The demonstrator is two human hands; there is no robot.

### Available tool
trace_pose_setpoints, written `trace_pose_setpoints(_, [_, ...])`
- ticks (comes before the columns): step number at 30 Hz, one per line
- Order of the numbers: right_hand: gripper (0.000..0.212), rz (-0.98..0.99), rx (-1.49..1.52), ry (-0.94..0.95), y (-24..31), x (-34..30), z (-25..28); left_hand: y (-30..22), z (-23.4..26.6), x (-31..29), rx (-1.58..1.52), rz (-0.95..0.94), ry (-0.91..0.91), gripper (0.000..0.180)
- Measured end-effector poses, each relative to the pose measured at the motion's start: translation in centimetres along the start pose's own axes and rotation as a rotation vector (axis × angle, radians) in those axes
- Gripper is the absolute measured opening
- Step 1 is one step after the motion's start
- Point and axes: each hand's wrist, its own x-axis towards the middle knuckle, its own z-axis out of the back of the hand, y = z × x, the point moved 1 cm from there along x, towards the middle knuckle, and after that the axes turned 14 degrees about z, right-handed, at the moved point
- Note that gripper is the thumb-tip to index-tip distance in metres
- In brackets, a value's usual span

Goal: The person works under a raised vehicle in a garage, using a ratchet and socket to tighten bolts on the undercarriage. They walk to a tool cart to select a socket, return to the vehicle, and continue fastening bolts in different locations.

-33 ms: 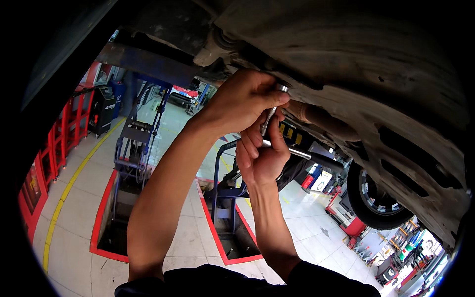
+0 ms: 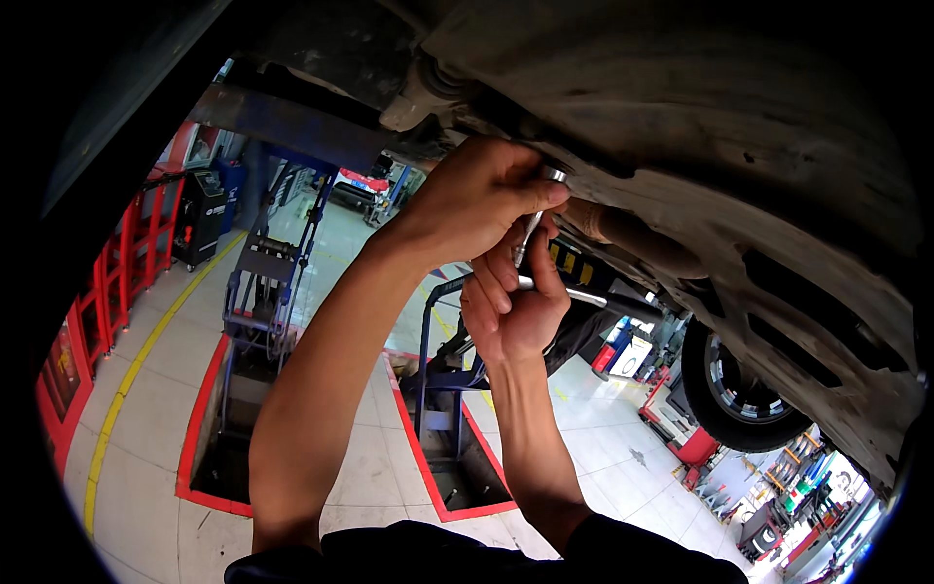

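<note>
My left hand [image 2: 482, 200] is raised to the car's underside, its thumb and fingers closed on a silver socket [image 2: 556, 175]. A slim metal extension bar [image 2: 530, 234] runs down from the socket. Just below, my right hand [image 2: 516, 307] has its fingers curled round the lower end of the bar, at the head of a ratchet wrench [image 2: 576, 292]. The wrench's handle points right and ends in a dark grip. The socket's upper end is close under the car's underbody panel [image 2: 671, 209]; whether it sits on a fastener cannot be seen.
A wheel [image 2: 744, 389] hangs at the right. Blue lift frames [image 2: 272, 263] rise from red-edged floor pits [image 2: 219, 501]. Red racks [image 2: 112, 282] and a black machine [image 2: 201, 219] stand at the left. A person's dark trousers [image 2: 579, 336] show behind my right hand.
The ratchet wrench's handle has shifted slightly, its grip end a little up and to the left. My hands stay almost in place.
</note>
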Motion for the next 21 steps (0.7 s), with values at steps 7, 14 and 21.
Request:
trace_pose_setpoints(7, [0.034, -0.075, 0.185, -0.026, -0.9, 0.7, 0.5, -0.9, -0.4, -0.6, -0.072, 0.049, 0.035, 0.020])
trace_pose_setpoints(14, [0.036, -0.027, 0.134, -0.044, 0.0, 0.4, 0.3, 0.4, -0.3, 0.5, -0.045, -0.127, -0.081, 0.022])
trace_pose_setpoints(21, [0.040, 0.336, -0.808, 0.082, -0.2, 0.6, 0.3, -0.8, -0.7, -0.5, -0.032, 0.064, -0.069, 0.025])
